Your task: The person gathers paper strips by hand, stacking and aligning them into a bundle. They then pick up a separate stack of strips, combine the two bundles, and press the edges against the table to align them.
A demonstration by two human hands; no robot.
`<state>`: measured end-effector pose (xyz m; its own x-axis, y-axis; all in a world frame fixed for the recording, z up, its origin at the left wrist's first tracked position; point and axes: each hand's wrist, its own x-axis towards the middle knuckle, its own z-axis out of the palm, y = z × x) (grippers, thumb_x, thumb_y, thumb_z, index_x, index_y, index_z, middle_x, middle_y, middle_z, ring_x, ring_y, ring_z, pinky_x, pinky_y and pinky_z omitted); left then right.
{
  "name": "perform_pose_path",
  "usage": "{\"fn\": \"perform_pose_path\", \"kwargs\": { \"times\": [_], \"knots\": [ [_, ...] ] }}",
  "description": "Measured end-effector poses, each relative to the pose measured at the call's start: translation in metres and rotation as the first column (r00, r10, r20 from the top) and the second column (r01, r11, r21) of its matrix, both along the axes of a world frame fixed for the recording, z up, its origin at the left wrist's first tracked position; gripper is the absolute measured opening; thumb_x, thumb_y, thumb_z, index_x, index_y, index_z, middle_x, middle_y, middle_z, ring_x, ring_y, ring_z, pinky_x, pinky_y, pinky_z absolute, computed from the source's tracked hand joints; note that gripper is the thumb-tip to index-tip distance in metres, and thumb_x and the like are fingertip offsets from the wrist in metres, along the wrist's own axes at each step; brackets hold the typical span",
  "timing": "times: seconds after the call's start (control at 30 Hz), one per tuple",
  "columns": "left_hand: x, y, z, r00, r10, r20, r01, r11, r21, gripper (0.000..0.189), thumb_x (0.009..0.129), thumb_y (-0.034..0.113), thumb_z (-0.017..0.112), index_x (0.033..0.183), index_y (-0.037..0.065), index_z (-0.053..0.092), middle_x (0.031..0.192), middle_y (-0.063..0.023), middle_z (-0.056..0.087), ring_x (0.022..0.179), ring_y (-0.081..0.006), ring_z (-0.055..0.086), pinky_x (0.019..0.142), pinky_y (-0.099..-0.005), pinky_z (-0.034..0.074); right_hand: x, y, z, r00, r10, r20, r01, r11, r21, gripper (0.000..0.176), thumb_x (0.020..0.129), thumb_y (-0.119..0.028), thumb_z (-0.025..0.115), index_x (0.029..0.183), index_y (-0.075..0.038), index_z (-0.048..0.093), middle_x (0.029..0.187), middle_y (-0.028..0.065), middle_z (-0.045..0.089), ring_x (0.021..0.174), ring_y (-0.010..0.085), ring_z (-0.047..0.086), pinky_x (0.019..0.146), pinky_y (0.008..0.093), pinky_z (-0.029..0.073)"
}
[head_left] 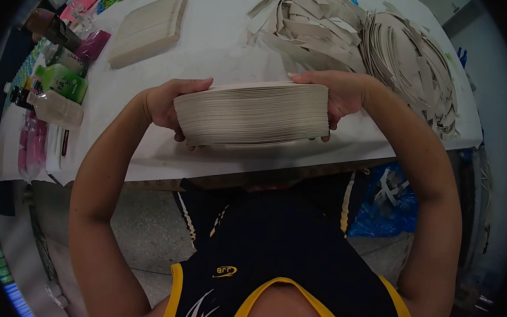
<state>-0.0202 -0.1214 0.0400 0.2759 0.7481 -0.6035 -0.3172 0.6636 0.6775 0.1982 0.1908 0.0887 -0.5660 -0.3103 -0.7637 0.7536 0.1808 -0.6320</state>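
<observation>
1. The left hand and right hand are well apart, clamped on opposite ends of a thick, curved stack of thin beige strips, thumbs over the top and fingertips showing below.
2. The stack is near the middle of the near edge of the white-covered tabletop, its layered long side facing the body. Whether its underside touches the covering, I cannot tell. Its layers look mostly gathered, with slightly uneven ends.
3. Towards the far left corner, a flat, pale beige rectangular block lies with its layers apparently squared up.
4. Towards the far right corner, a tangled heap of wide beige strips touches a looping bundle of beige strips; both look loose and unsquared.
5. Along the left edge are a cloudy, clear plastic bottle and a green-labelled bottle, apart from the left hand.
6. White covering shows between the stack and the block; the looping bundle leaves the right forearm less sideways room. The near edge runs just below the stack.
</observation>
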Motion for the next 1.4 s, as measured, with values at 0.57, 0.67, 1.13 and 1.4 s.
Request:
{"fn": "perform_pose_path", "kwargs": {
  "times": [0.57,0.67,1.13,1.4],
  "knots": [
    [0.023,-0.002,0.014,0.985,0.056,-0.162,-0.064,0.997,-0.048,0.079,0.102,0.071,0.044,0.136,0.002,0.060,0.108,-0.0247,0.072,0.081,-0.0366,0.075,0.061,-0.0400,0.055,0.027,-0.007,0.010,0.997,-0.010,-0.071,0.014,0.999,0.051,0.100,0.096,-0.080,0.046,0.149,0.005,0.050,0.116,0.0308,0.068,0.092,0.0374,0.073,0.085,0.0503,0.060],
    [0.030,-0.012,0.019,0.978,0.087,-0.192,-0.089,0.996,-0.001,0.079,0.103,0.069,0.043,0.138,0.000,0.059,0.111,-0.0247,0.072,0.086,-0.0377,0.075,0.064,-0.0417,0.056,0.031,-0.005,0.007,0.993,0.007,-0.117,0.004,0.996,0.090,0.102,0.095,-0.080,0.047,0.145,0.009,0.052,0.113,0.0325,0.068,0.091,0.0347,0.073,0.083,0.0460,0.060],
    [0.121,-0.272,0.106,0.518,0.733,-0.441,-0.749,0.638,0.182,0.071,0.099,0.058,0.062,0.137,-0.002,0.060,0.108,-0.0187,0.073,0.085,-0.0290,0.075,0.065,-0.0382,0.062,-0.051,-0.201,0.001,0.868,0.321,-0.378,-0.352,0.936,-0.014,0.097,0.092,-0.076,0.059,0.142,0.007,0.058,0.127,0.0251,0.063,0.109,0.0315,0.066,0.090,0.0373,0.054],
    [0.191,-0.350,0.128,0.244,0.303,-0.921,-0.823,0.568,-0.032,0.069,0.091,0.061,0.070,0.116,-0.002,0.072,0.090,-0.0102,0.071,0.073,-0.0178,0.069,0.057,-0.0293,0.055,-0.065,-0.326,-0.029,0.949,0.131,-0.285,-0.247,0.873,-0.421,0.064,0.097,-0.026,0.075,0.141,0.016,0.052,0.141,0.0236,0.057,0.125,0.0321,0.063,0.107,0.0433,0.056]
  ]
}}
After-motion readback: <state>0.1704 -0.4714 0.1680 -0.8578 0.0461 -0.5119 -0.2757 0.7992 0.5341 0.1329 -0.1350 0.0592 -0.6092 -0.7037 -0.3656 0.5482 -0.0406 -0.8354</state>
